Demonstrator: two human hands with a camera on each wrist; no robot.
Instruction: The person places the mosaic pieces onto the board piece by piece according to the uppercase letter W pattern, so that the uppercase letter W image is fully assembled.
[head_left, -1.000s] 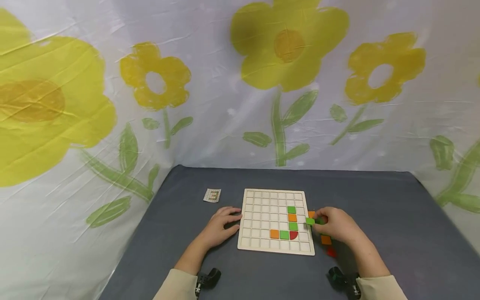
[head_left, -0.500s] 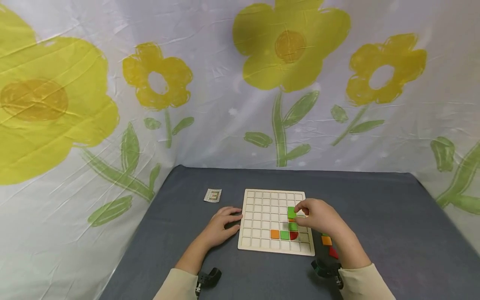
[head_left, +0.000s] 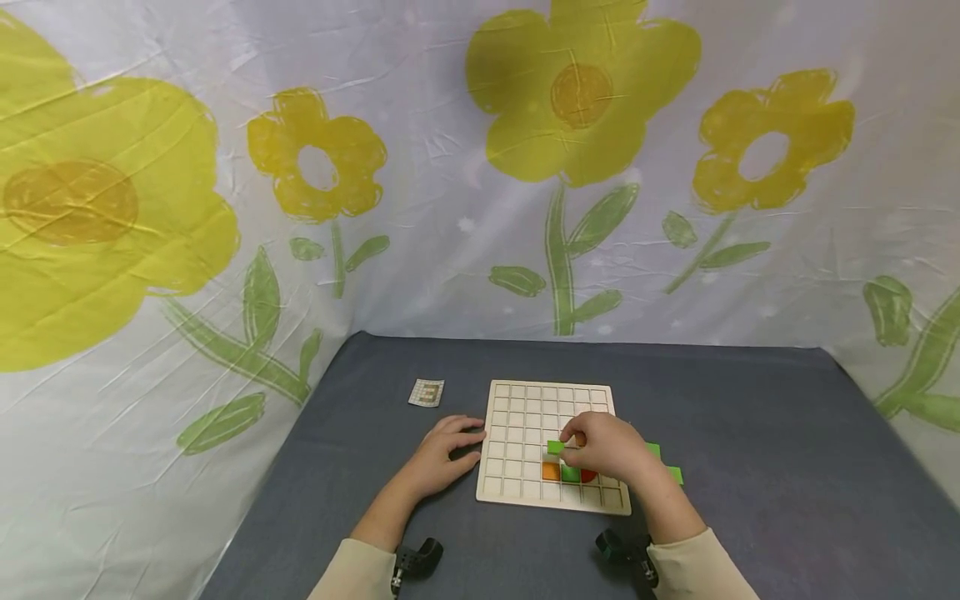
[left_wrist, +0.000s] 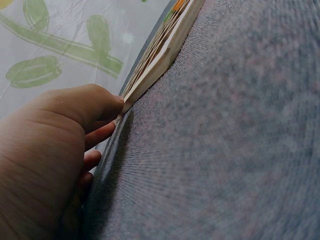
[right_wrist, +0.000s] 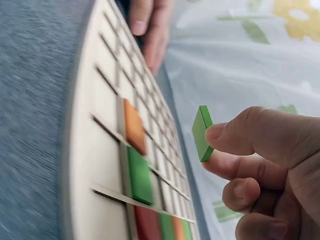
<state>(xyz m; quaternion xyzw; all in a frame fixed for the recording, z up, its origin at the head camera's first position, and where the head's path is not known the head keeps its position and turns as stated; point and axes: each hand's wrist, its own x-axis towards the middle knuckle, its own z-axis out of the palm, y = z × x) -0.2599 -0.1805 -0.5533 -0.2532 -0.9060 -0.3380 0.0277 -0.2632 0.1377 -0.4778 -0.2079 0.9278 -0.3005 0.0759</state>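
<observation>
A light wooden grid board [head_left: 513, 433] lies on the dark cloth, with square tiles set in some cells. My right hand [head_left: 603, 446] is over its right half and pinches a green square tile [right_wrist: 201, 134] between thumb and index finger, held clear of the grid. Below the hand sit an orange tile [head_left: 551, 472], a green tile [head_left: 570, 474] and a red rounded tile [head_left: 588, 476]. The hand covers the column of tiles above the red one in the head view. My left hand [head_left: 446, 454] touches the board's left edge with fingers extended.
A small card [head_left: 427, 392] with a printed grid pattern lies behind my left hand. Loose green tiles [head_left: 677, 475] show to the right of the board, partly hidden by my right forearm. A white flowered curtain [head_left: 442, 250] rises behind the table.
My right hand has carried the green tile leftward from beside the board, over the right-hand column, to above the orange and green tiles. My left hand has stayed at the board's edge.
</observation>
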